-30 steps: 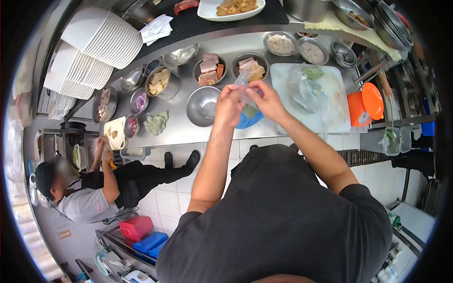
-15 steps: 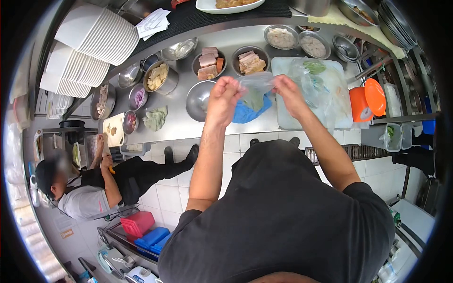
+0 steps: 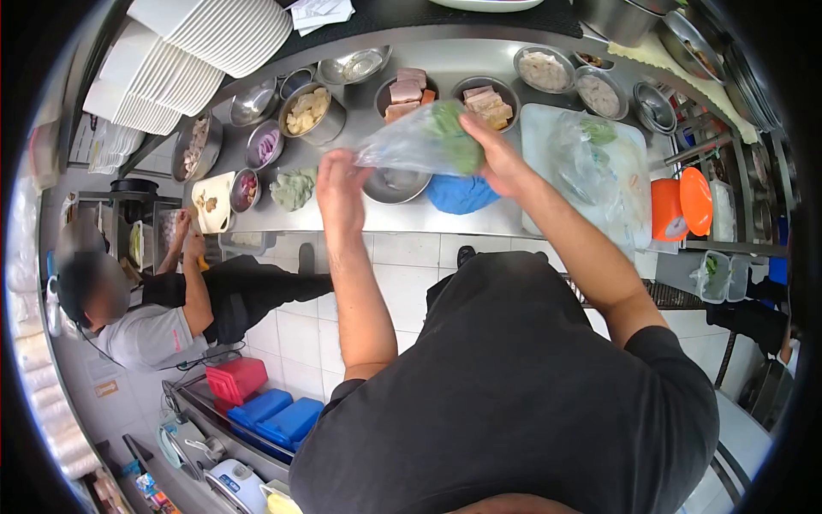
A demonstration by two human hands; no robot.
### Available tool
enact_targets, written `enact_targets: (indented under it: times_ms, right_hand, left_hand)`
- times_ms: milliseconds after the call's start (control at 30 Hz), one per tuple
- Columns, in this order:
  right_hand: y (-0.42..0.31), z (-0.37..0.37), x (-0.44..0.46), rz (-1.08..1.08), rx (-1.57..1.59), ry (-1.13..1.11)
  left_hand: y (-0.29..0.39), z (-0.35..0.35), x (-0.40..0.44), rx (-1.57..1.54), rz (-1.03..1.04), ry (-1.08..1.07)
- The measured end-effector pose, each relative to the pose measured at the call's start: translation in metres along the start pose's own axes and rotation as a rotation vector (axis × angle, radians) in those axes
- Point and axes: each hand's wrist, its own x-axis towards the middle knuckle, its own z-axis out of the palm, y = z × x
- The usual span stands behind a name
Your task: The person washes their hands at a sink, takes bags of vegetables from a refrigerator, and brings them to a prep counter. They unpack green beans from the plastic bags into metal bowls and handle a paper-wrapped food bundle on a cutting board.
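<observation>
Stretching between hands [image 3: 341, 190] [image 3: 503, 161], bag [image 3: 401, 147], greens [image 3: 455, 137] inside

The left hand [image 3: 340, 180] had moved off the empty bowl [image 3: 398, 195] and out to the left, just beside the green cloth [image 3: 294, 189]. The right hand [image 3: 503, 164] had come leftward from the board's [image 3: 629, 193] edge to the near side of the right meat bowl [image 3: 507, 118]. A second before, both had been close together; now they stood well apart. Between them the bag [image 3: 402, 141], earlier hanging over the blue bundle [image 3: 462, 195], slanted across the near part of the left meat bowl [image 3: 381, 100], its greens [image 3: 467, 154] up by the right hand. The blue bundle showed more plainly.
</observation>
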Motion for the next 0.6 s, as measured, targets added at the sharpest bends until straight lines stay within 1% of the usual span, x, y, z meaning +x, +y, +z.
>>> enact_targets:
  times_ms: [100,133,167,200,267,300,367,400,500,600]
  right_hand:
    - [0.001,0.030,0.036,-0.414,-0.632,0.166]
    - [0.010,0.042,0.042,-0.472,-0.761,0.148]
    - [0.023,0.052,0.050,-0.535,-0.891,0.129]
    - [0.034,0.056,0.059,-0.602,-1.023,0.111]
    - [0.063,0.053,0.076,-0.638,-1.293,0.035]
    - [0.080,0.051,0.083,-0.651,-1.424,-0.006]
    - [0.106,0.041,0.096,-0.314,-1.547,-0.188]
    - [0.110,0.041,0.099,-0.140,-1.598,-0.273]
    - [0.127,0.047,0.096,-0.463,-1.421,0.120]
    - [0.121,0.049,0.111,-0.485,-1.504,0.054]
  left_hand:
    - [-0.060,-0.091,0.022,0.502,-0.024,0.322]
    - [-0.077,-0.107,0.020,0.537,-0.172,0.295]
    - [-0.089,-0.114,0.019,0.566,-0.316,0.263]
    - [-0.098,-0.108,0.015,0.499,-0.428,0.270]
    - [-0.118,-0.099,0.013,0.420,-0.512,0.081]
    - [-0.119,-0.079,0.006,0.283,-0.531,0.118]
    - [-0.141,-0.073,0.002,0.266,-0.430,0.127]
    - [-0.142,-0.068,0.000,0.247,-0.429,0.135]
    - [-0.146,-0.068,-0.009,0.208,-0.415,0.141]
    - [-0.151,-0.073,-0.016,0.218,-0.399,0.104]
